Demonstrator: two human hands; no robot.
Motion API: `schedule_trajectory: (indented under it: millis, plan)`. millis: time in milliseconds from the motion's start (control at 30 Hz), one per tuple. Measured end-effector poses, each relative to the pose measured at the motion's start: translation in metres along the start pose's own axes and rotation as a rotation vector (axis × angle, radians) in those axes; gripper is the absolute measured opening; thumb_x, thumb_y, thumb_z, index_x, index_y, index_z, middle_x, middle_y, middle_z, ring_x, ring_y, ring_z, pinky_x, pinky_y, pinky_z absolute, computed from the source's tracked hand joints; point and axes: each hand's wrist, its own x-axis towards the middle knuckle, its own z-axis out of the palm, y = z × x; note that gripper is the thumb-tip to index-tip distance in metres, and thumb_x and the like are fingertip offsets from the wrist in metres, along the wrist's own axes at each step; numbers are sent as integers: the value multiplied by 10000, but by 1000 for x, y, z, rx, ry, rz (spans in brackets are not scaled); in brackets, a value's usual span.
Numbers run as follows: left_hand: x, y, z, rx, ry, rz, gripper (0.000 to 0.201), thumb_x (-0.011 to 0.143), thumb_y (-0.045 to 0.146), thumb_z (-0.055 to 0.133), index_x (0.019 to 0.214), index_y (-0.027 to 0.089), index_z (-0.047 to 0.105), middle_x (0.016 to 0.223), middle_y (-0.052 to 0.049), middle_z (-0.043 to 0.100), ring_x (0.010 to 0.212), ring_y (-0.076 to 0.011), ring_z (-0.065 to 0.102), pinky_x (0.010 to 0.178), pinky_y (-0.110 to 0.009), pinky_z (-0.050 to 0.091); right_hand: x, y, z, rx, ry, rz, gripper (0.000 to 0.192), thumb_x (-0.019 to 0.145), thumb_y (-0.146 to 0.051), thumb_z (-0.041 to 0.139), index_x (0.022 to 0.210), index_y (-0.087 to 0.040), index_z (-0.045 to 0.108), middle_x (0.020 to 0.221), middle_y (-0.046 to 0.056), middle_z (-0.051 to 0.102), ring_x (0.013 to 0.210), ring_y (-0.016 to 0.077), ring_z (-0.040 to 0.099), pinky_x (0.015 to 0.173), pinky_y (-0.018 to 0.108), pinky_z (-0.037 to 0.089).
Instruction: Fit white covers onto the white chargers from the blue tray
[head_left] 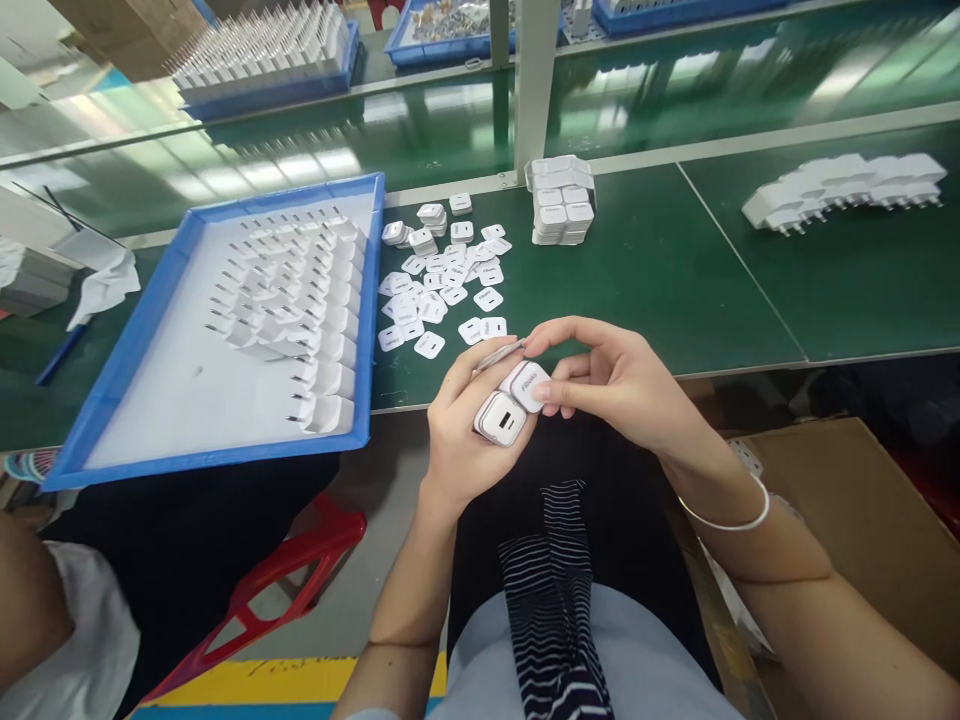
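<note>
My left hand [459, 430] holds a white charger body [499, 418] with its port face up, just below the table's front edge. My right hand [611, 380] pinches a small white cover plate [529, 385] against the charger's top. A thin metal strip [499, 355] shows between the fingertips of both hands. On the green table above lies a loose pile of white cover plates [442, 285]. A short stack of white charger parts [561, 205] stands behind the pile.
A blue tray [142, 340] with rows of white chargers, prongs up, sits at the left. More chargers lie in a row at the far right [847, 190]. A cardboard box [847, 500] is by my right arm, a red stool [285, 580] by another person's sleeve at lower left.
</note>
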Motion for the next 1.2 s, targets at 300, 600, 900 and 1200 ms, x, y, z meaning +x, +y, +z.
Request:
schedule_trajectory:
  millis: [300,600,900,1200]
  plan:
    - [0,1,1,-20,13,-24,472,737,100,808,1190,172,697,1250,-133,687,1149,-251,690,999,-407,589,1,1,1,18,6,-25,284,739,-192,847,959,-161,669,1045,38,681,568,61,626,553,217,543]
    - [-4,8,7,-205,48,-264,434,718,160,856,1135,218,748,1199,-89,720,1078,-223,707,953,-373,596,4,15,2,117,-14,-53,316,740,-220,865,971,-182,653,1086,9,625,555,18,564,483,173,466]
    - [-8,0,2,-364,-32,-326,449,721,270,871,1155,258,759,1186,-89,740,1120,-256,695,984,-399,574,-1,25,-2,109,-25,-142,255,894,-329,742,1117,-234,664,1074,0,592,591,25,529,529,190,467]
    - [-7,-1,-1,-465,-161,-339,436,695,234,881,1116,258,772,1139,-84,744,1030,-239,707,924,-389,574,13,17,-9,-38,32,-37,225,766,-355,849,847,-182,730,762,-8,666,544,62,512,471,200,425]
